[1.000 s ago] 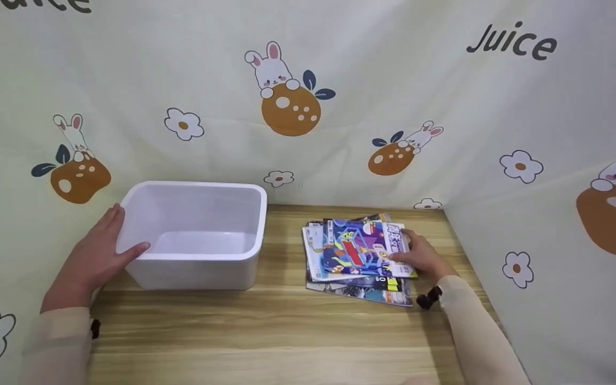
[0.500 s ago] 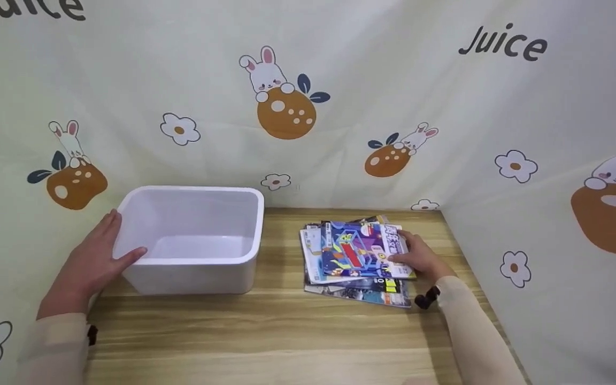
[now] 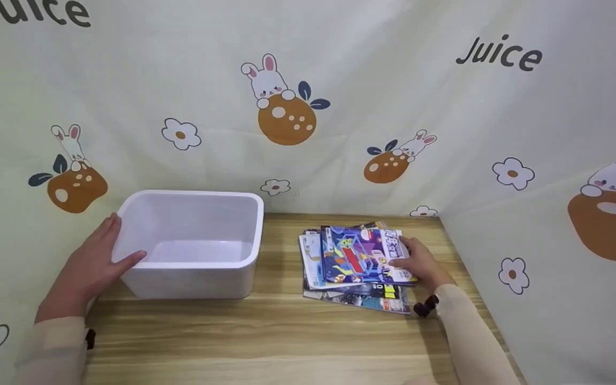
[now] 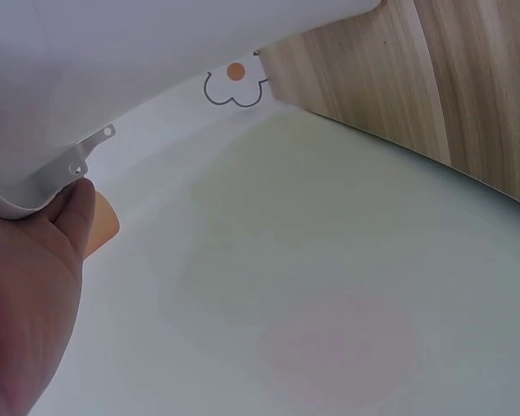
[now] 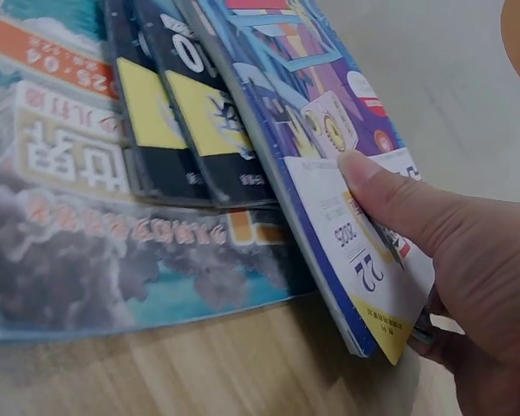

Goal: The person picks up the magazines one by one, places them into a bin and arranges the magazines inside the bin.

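A white plastic bin (image 3: 190, 280) stands on the left of the wooden table. My left hand (image 3: 86, 270) grips its left front corner, thumb over the rim and fingers along the outer side. The left wrist view shows that hand (image 4: 35, 286) with its fingertips under the rim. To the right of the bin lies a loose pile of magazines (image 3: 361, 302). My right hand (image 3: 423, 264) pinches the right edge of the purple top magazine (image 3: 359, 256). In the right wrist view the thumb of that hand (image 5: 481, 269) presses on the cover, and the other fingers go underneath, partly hidden.
The wood-grain table (image 3: 265, 342) carries both the bin and the pile. A pale cloth (image 3: 206, 69) printed with rabbits, oranges and flowers walls in the back and both sides, close to each arm. The inside of the bin shows only its white floor.
The head view has tilted up slightly, so everything sits a little lower in it. Both hands keep their holds on the bin and the top magazine.
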A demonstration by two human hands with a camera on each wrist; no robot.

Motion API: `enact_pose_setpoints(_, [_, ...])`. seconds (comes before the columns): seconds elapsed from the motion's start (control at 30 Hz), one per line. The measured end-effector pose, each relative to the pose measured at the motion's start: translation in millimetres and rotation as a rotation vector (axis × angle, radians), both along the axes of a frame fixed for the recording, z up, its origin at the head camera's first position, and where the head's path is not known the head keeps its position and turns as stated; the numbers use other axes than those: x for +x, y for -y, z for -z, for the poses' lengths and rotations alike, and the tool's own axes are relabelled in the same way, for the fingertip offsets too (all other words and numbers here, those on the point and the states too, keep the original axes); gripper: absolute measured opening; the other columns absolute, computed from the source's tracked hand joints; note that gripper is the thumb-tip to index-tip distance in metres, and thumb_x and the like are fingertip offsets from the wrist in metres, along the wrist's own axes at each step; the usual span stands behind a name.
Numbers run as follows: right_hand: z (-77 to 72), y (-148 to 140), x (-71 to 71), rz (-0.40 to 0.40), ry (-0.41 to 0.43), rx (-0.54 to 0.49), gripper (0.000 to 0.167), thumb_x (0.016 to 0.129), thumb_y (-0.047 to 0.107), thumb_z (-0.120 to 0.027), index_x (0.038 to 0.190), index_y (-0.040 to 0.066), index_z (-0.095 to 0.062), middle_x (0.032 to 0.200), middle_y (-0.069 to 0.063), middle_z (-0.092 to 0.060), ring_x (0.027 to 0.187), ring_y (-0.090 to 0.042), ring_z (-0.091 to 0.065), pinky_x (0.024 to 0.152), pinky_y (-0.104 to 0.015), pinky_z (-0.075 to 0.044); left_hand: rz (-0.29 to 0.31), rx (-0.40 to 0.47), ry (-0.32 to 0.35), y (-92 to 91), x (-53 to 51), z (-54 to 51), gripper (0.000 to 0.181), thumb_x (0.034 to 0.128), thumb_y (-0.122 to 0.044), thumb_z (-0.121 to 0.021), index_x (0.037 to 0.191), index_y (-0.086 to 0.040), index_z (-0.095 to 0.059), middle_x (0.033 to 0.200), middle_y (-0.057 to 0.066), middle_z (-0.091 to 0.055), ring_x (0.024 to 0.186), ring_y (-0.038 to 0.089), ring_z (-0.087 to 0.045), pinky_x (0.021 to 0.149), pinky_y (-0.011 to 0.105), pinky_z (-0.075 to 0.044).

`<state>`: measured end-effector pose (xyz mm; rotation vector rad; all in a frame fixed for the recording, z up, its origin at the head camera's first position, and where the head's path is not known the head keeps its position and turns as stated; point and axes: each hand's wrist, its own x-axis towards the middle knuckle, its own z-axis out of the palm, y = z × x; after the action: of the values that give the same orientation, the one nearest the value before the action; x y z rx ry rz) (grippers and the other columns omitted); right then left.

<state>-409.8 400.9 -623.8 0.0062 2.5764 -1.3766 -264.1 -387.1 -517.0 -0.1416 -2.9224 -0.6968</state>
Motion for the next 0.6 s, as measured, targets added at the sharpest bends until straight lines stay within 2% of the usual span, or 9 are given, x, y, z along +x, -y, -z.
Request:
enact_pose_setpoints(0.07, [-0.1, -1, -1.1, 0.006, -0.030, 0.039, 0.108, 0.089, 0.025, -0.096, 0.175, 0.009, -0.033, 0.162, -0.021, -0.044, 0.148, -0.039, -0.046, 0.129, -0.056, -0.037, -0.003, 0.003, -0.002, -1.4, 1.1, 1.0, 0.117, 0.1029, -0.071, -0.061, 0.175, 0.002, -0.005, 0.181, 0.031, -0.006, 0.164, 0.058, -0.012, 0.119, 0.087, -0.022])
enact_pose_setpoints(0.2, [-1.2, -3, -0.2, 0.013, -0.103, 0.067, 0.101, 0.092, 0.020, -0.093, 0.173, 0.004, -0.035, 0.149, -0.021, -0.050, 0.135, -0.037, -0.054, 0.121, -0.054, -0.047, -0.008, 0.016, -0.006, -4.3, 2.8, 2.2, 0.116, 0.1032, -0.070, -0.061, 0.176, 0.001, -0.005, 0.181, 0.030, -0.006, 0.164, 0.058, -0.013, 0.119, 0.087, -0.022])
enact_pose_setpoints(0.3, [0.4, -2, 1.5, 0.022, -0.110, -0.022, 0.096, 0.096, 0.014, -0.088, 0.174, 0.006, -0.032, 0.142, -0.024, -0.054, 0.124, -0.036, -0.061, 0.108, -0.049, -0.059, -0.013, 0.022, -0.007, -4.0, 3.5, 2.4, 0.116, 0.1031, -0.070, -0.062, 0.176, 0.000, -0.004, 0.182, 0.030, -0.006, 0.164, 0.058, -0.012, 0.119, 0.088, -0.021])
enact_pose_setpoints(0.43, [3.6, 1, 6.8, 0.042, -0.058, -0.173, 0.094, 0.099, 0.009, -0.083, 0.176, 0.014, -0.029, 0.137, -0.025, -0.056, 0.115, -0.034, -0.067, 0.092, -0.039, -0.065, -0.008, 0.018, 0.004, -2.5, 4.2, 1.3, 0.116, 0.1030, -0.070, -0.061, 0.176, 0.000, -0.004, 0.182, 0.029, -0.005, 0.164, 0.057, -0.012, 0.119, 0.087, -0.021])
enact_pose_setpoints(0.53, [2.1, 2, 11.1, 0.036, -0.039, -0.230, 0.092, 0.100, 0.008, -0.080, 0.177, 0.019, -0.029, 0.139, -0.027, -0.053, 0.115, -0.035, -0.067, 0.089, -0.039, -0.066, -0.005, 0.019, 0.006, -3.0, 4.0, 0.1, 0.116, 0.1032, -0.070, -0.061, 0.176, 0.000, -0.004, 0.182, 0.029, -0.005, 0.165, 0.057, -0.012, 0.120, 0.087, -0.021])
enact_pose_setpoints(0.6, [-0.4, 3, 13.4, 0.008, -0.034, -0.227, 0.090, 0.102, 0.010, -0.079, 0.177, 0.021, -0.029, 0.145, -0.029, -0.052, 0.118, -0.036, -0.066, 0.090, -0.039, -0.064, -0.005, 0.020, 0.003, -3.2, 3.8, -0.4, 0.116, 0.1034, -0.070, -0.061, 0.176, 0.000, -0.004, 0.182, 0.029, -0.005, 0.165, 0.057, -0.012, 0.120, 0.087, -0.021])
